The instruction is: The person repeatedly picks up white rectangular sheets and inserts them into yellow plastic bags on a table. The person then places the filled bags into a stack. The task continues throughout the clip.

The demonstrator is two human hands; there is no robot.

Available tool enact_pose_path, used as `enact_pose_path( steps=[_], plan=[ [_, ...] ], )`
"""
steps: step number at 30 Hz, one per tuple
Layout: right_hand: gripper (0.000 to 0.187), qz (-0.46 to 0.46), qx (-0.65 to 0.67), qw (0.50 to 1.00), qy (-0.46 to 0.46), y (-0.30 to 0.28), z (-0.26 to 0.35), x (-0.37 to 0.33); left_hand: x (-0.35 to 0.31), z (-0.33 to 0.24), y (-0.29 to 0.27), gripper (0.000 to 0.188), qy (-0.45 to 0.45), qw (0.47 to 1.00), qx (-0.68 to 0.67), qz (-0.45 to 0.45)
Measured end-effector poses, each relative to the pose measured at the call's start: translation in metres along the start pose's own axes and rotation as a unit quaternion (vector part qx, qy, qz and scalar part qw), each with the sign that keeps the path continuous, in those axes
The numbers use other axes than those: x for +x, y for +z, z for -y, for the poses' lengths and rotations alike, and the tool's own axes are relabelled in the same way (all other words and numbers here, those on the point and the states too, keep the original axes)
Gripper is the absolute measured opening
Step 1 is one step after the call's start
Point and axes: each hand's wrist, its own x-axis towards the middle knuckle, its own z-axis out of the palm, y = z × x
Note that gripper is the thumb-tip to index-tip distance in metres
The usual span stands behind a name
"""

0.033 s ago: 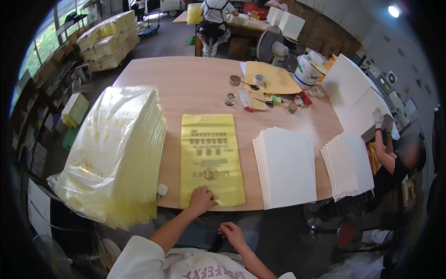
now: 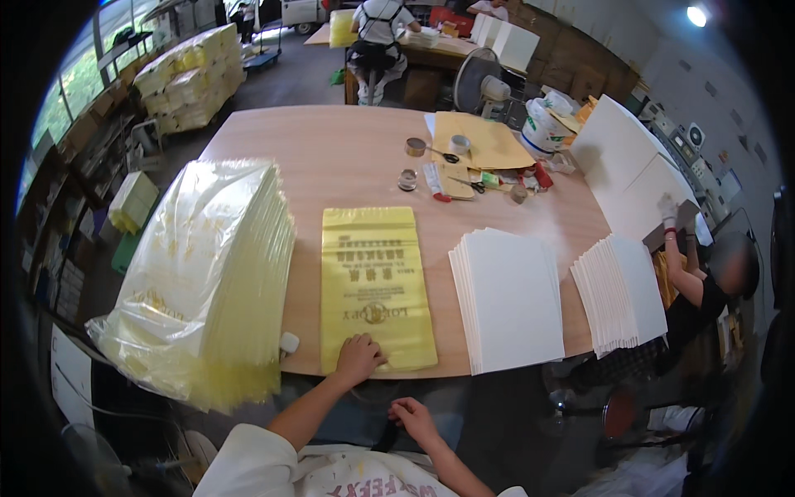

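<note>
A yellow plastic bag (image 2: 373,257) with dark print lies flat at the near edge of the table, its print upside down to me. My left hand (image 2: 359,359) rests on its lower left part, fingers stretched out over the plastic. Just off the table edge, my right hand (image 2: 414,417) hangs in front of my body with its fingers curled in; nothing shows in them. To the left stands a tall stack of yellow bags (image 2: 224,273) under clear wrap. On the right lies a fanned stack of white sheets (image 2: 513,298).
A second white stack (image 2: 619,290) lies farther right, near a co-worker's gloved hand (image 2: 667,207) and large white boards (image 2: 617,157). Tape rolls (image 2: 416,147), scissors (image 2: 447,156) and brown envelopes (image 2: 484,139) lie at the back. A fan (image 2: 478,80) stands beyond the table.
The view has shifted very slightly. My hands and the yellow bag keep their places. The co-worker's gloved hand at the right has moved a little.
</note>
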Motion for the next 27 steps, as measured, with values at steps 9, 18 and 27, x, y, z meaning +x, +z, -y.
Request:
enact_pose_path(
  steps=[9,18,27],
  plan=[
    [0.024,-0.056,0.095,0.989,-0.101,0.049,0.097,0.054,0.028,-0.003,-0.056,0.021,-0.135,0.921,-0.364,0.020],
    [0.023,-0.317,-0.135,0.915,-0.211,-0.012,0.084,0.089,0.033,0.028,-0.096,0.015,-0.214,0.517,-0.823,-0.098],
    [0.048,-0.156,-0.406,0.757,-0.487,0.000,0.112,0.037,-0.017,-0.150,-0.086,0.016,0.104,0.958,-0.264,-0.034]
  ],
)
